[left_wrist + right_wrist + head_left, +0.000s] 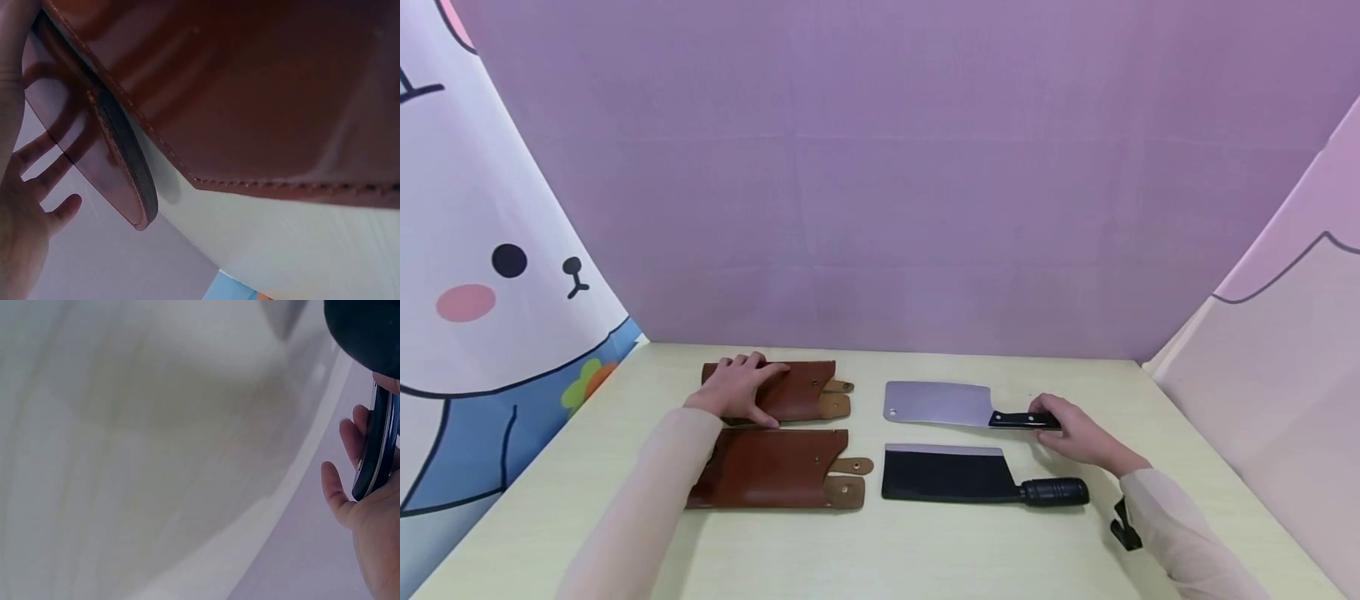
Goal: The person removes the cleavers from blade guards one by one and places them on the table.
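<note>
Steel cleaver (likely heavy, stiff, sharp-edged): right hand clasps its handle; left hand flat on 1 leather sheath.

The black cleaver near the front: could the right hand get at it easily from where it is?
Probably yes. The right hand grips the silver cleaver's handle, just behind the black cleaver's handle, and nothing lies between them, though it would have to let go first.

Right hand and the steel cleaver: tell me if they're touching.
Touching. The head view shows the right hand with fingers curled over the steel cleaver handle; the right wrist view shows the fingers wrapped against it.
</note>
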Demonstrator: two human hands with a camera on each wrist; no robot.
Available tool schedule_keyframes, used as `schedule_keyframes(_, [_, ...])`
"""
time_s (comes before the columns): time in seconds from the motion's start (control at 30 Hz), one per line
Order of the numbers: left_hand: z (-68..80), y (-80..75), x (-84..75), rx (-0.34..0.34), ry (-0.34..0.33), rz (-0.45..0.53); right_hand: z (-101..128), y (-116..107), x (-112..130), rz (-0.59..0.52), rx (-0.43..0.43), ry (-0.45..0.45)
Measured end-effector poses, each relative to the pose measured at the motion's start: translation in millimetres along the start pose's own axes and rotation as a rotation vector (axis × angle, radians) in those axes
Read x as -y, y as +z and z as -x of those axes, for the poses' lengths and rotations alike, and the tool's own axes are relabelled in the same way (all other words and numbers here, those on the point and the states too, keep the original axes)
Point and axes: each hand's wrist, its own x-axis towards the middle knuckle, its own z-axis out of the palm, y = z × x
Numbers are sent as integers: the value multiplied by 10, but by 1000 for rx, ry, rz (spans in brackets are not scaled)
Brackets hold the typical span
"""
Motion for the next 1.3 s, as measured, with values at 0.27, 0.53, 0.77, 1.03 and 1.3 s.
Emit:
schedule_keyframes(0.27, [-15,30,3,-3,15,10,1,8,-50,-6,6,-9])
schedule_keyframes(0.53, [-19,-9,-35,25,14,27,-10,-5,-82,-16,51,22])
schedule_keyframes(0.77, [-34,24,-17,45,15,29,-31,-35,-87,-31,88,53])
schedule_keyframes(1.03, [-56,13,-31,107,0,85,-52,-36,-115,-38,123,87])
schedule_keyframes(1.3, [-73,48,-4,136,-11,116,-61,2,-168,-9,108,74])
